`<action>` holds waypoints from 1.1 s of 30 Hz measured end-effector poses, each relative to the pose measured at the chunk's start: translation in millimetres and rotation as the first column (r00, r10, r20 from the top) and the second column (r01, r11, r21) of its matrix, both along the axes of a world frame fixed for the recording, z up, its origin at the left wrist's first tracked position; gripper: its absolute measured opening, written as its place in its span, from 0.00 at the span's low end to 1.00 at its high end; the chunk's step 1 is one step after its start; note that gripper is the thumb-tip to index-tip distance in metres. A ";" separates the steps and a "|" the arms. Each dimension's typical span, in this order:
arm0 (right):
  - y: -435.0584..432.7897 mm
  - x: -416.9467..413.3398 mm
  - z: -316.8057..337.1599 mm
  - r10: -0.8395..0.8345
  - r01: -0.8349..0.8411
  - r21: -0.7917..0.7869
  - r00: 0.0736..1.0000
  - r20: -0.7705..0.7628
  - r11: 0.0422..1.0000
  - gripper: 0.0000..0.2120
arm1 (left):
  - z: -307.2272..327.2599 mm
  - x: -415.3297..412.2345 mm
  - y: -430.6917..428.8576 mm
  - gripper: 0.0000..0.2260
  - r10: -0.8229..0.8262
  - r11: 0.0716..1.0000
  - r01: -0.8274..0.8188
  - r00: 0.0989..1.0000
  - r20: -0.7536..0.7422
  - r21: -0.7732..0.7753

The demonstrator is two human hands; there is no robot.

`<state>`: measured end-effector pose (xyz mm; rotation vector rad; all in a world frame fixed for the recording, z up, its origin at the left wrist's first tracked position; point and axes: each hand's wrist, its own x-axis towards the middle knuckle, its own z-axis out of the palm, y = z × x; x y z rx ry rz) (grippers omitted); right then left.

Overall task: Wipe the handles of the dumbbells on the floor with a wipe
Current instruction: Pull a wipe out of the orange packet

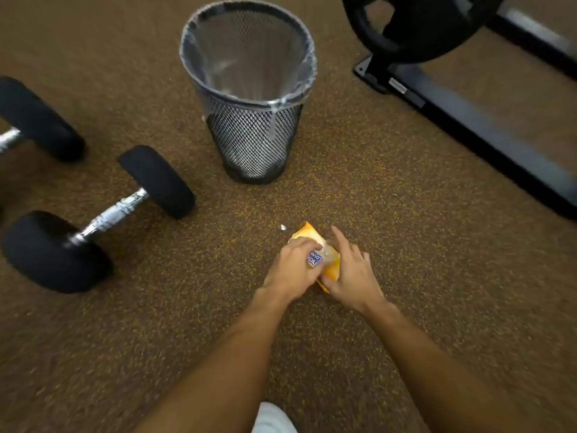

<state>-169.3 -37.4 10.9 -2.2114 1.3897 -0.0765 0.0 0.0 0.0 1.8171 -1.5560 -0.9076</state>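
Head: two dumbbells [115,210] (one bin [253,135]); left hand [292,270], right hand [352,276] hold packet [307,234].

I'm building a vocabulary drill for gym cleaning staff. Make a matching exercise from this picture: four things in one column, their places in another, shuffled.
1. nearer black dumbbell with chrome handle
2. black wire-mesh bin with clear liner
3. orange plastic wipes packet
4. white shoe

a. bottom edge of view
b. held between left hand and right hand
c. lying at the left
d. upright, top centre

Pairs: 1-c, 2-d, 3-b, 4-a.
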 end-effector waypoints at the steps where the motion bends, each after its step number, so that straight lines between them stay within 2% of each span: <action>1: -0.2 -1.9 -3.4 0.002 -0.002 0.007 1.000 0.018 1.000 0.50 | -3.8 -4.1 -2.3 0.18 -0.031 0.999 0.031 1.000 -0.001 0.003; 4: 1.7 -4.8 -8.1 -0.044 0.043 0.030 0.999 0.020 0.999 0.50 | -3.3 -12.2 -5.6 0.15 -0.048 0.999 0.047 0.997 0.063 0.016; 10: 10.9 -7.9 -24.8 -0.113 0.114 -0.001 0.987 0.119 0.994 0.44 | -17.1 -14.5 -3.1 0.03 0.086 0.988 -0.078 0.995 0.056 -0.130; 16: 12.9 -5.7 -24.9 -0.092 0.095 -0.048 0.994 0.063 0.994 0.28 | -21.3 3.5 5.8 0.05 0.248 0.966 -0.251 0.967 -0.060 -0.060; 20: 15.5 -0.5 -25.9 -0.073 0.074 -0.080 0.997 0.016 0.994 0.20 | -11.7 12.6 2.5 0.06 0.329 0.944 -0.330 0.932 -0.153 0.020; 23: 12.4 6.5 -26.1 -0.114 0.113 -0.127 0.993 -0.003 0.986 0.14 | -10.6 17.0 1.1 0.05 0.324 0.946 -0.324 0.927 -0.188 0.030; 31: -4.1 36.5 -25.6 -0.179 0.154 -0.300 0.982 -0.057 0.941 0.05 | -11.8 20.4 6.5 0.05 0.278 0.960 -0.279 0.938 -0.210 0.023; 33: -4.0 41.1 -26.4 -0.201 0.168 -0.300 0.976 -0.081 0.939 0.04 | -10.6 20.0 8.5 0.04 0.278 0.960 -0.277 0.936 -0.214 0.034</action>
